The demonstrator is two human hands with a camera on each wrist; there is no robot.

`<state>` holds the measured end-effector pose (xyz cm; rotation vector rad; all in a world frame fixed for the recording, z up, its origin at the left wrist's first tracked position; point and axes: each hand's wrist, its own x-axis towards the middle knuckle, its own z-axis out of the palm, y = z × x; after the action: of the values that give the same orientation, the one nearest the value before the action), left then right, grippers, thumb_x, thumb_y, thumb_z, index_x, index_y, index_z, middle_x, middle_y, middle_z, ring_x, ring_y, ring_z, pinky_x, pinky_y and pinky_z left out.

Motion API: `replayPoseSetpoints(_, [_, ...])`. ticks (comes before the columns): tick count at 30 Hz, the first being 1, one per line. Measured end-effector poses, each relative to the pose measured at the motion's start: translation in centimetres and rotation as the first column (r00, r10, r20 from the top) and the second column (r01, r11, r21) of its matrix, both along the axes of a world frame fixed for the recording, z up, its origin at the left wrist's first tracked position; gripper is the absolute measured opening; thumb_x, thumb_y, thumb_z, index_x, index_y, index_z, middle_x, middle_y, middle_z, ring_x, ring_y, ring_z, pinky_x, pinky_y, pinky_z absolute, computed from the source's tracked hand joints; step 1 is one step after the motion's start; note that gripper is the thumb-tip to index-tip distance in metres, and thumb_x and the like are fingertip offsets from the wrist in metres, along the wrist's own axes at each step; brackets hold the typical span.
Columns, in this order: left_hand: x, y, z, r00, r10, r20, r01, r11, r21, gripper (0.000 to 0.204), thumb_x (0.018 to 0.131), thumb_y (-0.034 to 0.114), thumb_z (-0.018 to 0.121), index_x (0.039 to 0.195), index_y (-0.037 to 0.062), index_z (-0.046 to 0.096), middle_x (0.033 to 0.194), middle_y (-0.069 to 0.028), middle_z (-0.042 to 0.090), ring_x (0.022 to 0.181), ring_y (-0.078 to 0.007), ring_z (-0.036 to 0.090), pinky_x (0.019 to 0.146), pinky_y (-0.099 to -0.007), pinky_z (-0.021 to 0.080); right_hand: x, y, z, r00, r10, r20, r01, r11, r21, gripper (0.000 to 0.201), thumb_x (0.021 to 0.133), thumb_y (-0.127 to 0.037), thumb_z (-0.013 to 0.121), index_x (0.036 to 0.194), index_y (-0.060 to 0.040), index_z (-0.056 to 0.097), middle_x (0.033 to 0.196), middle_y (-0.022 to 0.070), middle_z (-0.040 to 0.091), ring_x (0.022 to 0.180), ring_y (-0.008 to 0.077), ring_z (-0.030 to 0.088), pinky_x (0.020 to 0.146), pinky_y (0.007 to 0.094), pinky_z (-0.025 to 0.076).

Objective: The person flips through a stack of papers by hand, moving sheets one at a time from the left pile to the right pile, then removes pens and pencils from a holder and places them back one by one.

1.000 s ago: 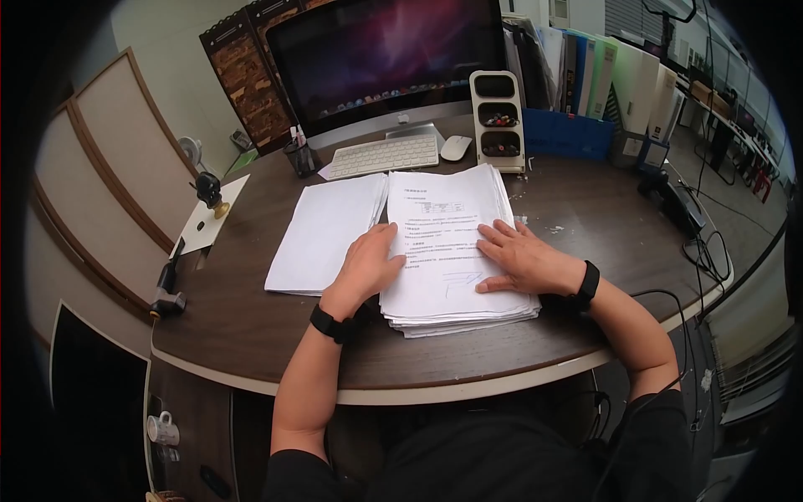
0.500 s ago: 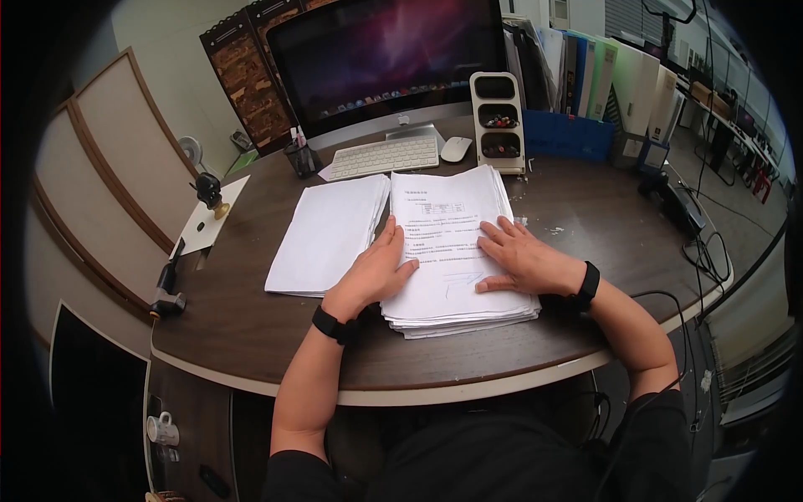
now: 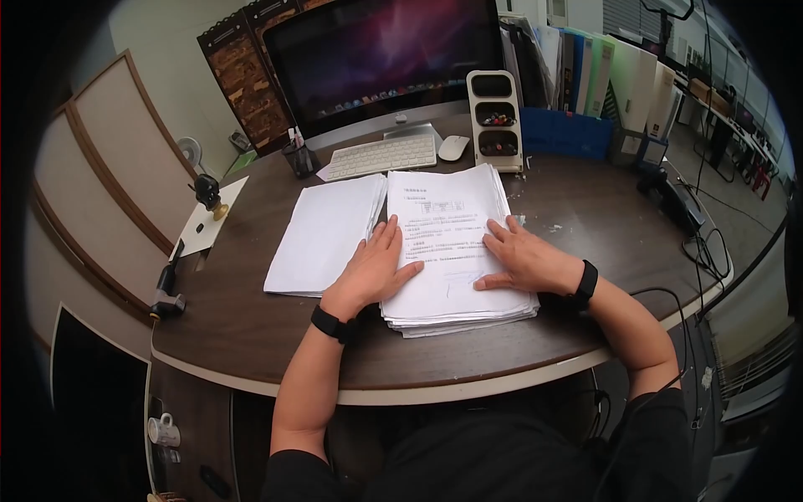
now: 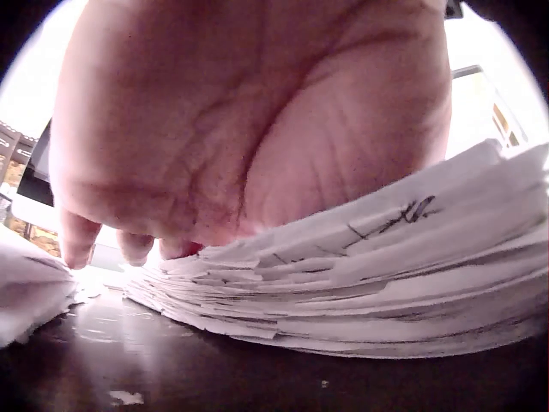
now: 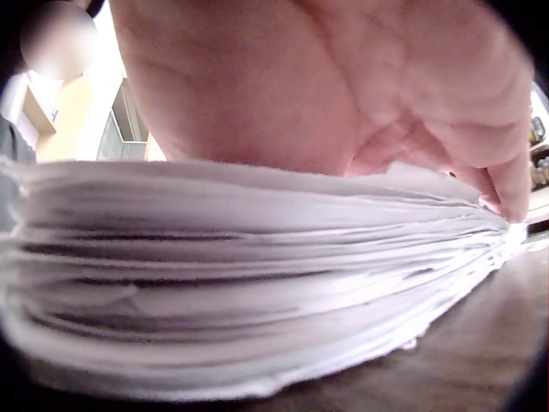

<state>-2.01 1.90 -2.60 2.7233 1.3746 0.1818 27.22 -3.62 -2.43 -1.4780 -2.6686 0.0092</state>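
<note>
A thick stack of printed paper (image 3: pixel 452 303) lies on the desk in the head view, with lines of text, a small table and blue pen marks on its top sheet. My left hand (image 3: pixel 372 268) rests along the stack's left edge, fingers straight and thumb out over the page. On the opposite edge lies my right hand (image 3: pixel 529 259), fingers extended and thumb towards the pen marks. Both wrist views show uneven sheet edges, the left-side layers (image 4: pixel 386 296) and right-side layers (image 5: pixel 197 266), beneath the palms. A thinner pile of blank-looking sheets (image 3: pixel 318 238) lies just left.
Behind the papers are a keyboard (image 3: pixel 385 156), a mouse (image 3: pixel 453 148), a pen cup (image 3: pixel 301 159) and an upright holder (image 3: pixel 497 138) with small items. Beyond stands a monitor (image 3: pixel 385 67). A telephone (image 3: pixel 673 203) and cables are at the right. White scraps (image 3: pixel 554 227) dot the desk.
My left hand has shifted slightly forward and its thumb has moved right over the top sheet. The right hand's fingers have moved slightly right, towards the stack's edge. Both piles stay in place.
</note>
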Motion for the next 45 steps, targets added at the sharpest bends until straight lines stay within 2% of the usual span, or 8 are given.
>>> replayPoseSetpoints(12, [0.0,-0.3,0.2,0.996,0.003,-0.090,-0.010,0.996,-0.085,0.084,0.101,0.057,0.043,0.152,-0.0065,0.023,0.160,-0.0262,0.022,0.148,-0.0406,0.022,0.118,-0.0521,0.025,0.0,0.1,-0.1,0.999,0.013,-0.036,-0.011,0.999,0.052,0.082,0.084,-0.063,0.065,0.105,0.0160,0.056,0.119,0.0291,0.054,0.116,0.0482,0.052,0.099,0.0493,0.048])
replayPoseSetpoints(18, [-1.1,0.7,0.4,0.997,-0.032,0.067,0.035,0.999,-0.040,0.074,0.101,0.046,0.048,0.148,-0.0089,0.030,0.157,-0.0285,0.027,0.147,-0.0415,0.024,0.119,-0.0499,0.026,-0.1,-0.2,0.4,0.999,0.024,-0.023,-0.023,0.999,0.030,0.081,0.085,-0.063,0.064,0.105,0.0155,0.057,0.121,0.0299,0.053,0.116,0.0469,0.052,0.101,0.0483,0.046])
replayPoseSetpoints(20, [-2.3,1.7,0.3,0.980,0.063,0.191,-0.108,0.966,0.234,0.064,0.098,0.038,0.056,0.136,-0.0122,0.045,0.142,-0.0337,0.045,0.135,-0.0437,0.043,0.111,-0.0454,0.038,0.0,-0.1,0.3,1.000,0.016,-0.022,-0.015,1.000,0.017,0.081,0.085,-0.063,0.063,0.105,0.0153,0.057,0.122,0.0301,0.053,0.116,0.0466,0.052,0.102,0.0482,0.045])
replayPoseSetpoints(21, [-2.9,2.1,0.3,0.981,0.059,0.186,-0.103,0.967,0.234,0.064,0.098,0.038,0.056,0.136,-0.0122,0.045,0.142,-0.0337,0.045,0.135,-0.0437,0.043,0.111,-0.0454,0.038,0.2,0.0,-0.1,0.999,0.029,-0.031,-0.027,0.998,0.050,0.081,0.085,-0.063,0.063,0.105,0.0150,0.057,0.122,0.0303,0.053,0.116,0.0462,0.052,0.102,0.0483,0.045])
replayPoseSetpoints(23, [-3.2,1.4,2.5,0.920,0.389,0.051,-0.391,0.920,0.027,0.053,0.091,0.034,0.067,0.114,-0.0130,0.059,0.119,-0.0316,0.062,0.112,-0.0435,0.060,0.094,-0.0446,0.050,0.3,0.1,-0.6,0.998,0.042,-0.042,-0.038,0.996,0.081,0.080,0.085,-0.063,0.063,0.105,0.0148,0.057,0.122,0.0305,0.053,0.116,0.0458,0.052,0.102,0.0484,0.045])
replayPoseSetpoints(24, [-3.5,1.5,2.0,0.902,0.430,0.036,-0.432,0.901,0.040,0.044,0.085,0.033,0.074,0.093,-0.0095,0.066,0.095,-0.0271,0.069,0.091,-0.0424,0.067,0.082,-0.0464,0.053,0.3,0.1,-0.6,0.998,0.038,-0.055,-0.033,0.996,0.083,0.084,0.084,-0.067,0.062,0.105,0.0148,0.059,0.123,0.0342,0.053,0.119,0.0502,0.051,0.104,0.0495,0.044])
replayPoseSetpoints(41, [-3.8,2.1,1.9,0.903,0.426,0.046,-0.428,0.903,0.039,0.043,0.085,0.034,0.071,0.080,-0.0079,0.069,0.084,-0.0285,0.068,0.084,-0.0431,0.067,0.078,-0.0481,0.053,0.1,0.0,-0.3,1.000,0.009,-0.025,-0.008,0.999,0.048,0.082,0.085,-0.064,0.062,0.107,0.0144,0.057,0.126,0.0318,0.051,0.124,0.0504,0.049,0.106,0.0494,0.042])
replayPoseSetpoints(45, [-3.9,2.1,0.6,0.918,0.386,0.091,-0.395,0.909,0.134,0.045,0.084,0.036,0.069,0.073,-0.0071,0.068,0.075,-0.0274,0.066,0.076,-0.0429,0.066,0.074,-0.0488,0.053,0.3,0.2,-0.6,0.998,0.024,-0.060,-0.021,0.998,0.052,0.090,0.083,-0.072,0.059,0.107,0.0145,0.060,0.129,0.0385,0.051,0.124,0.0553,0.048,0.107,0.0514,0.042])
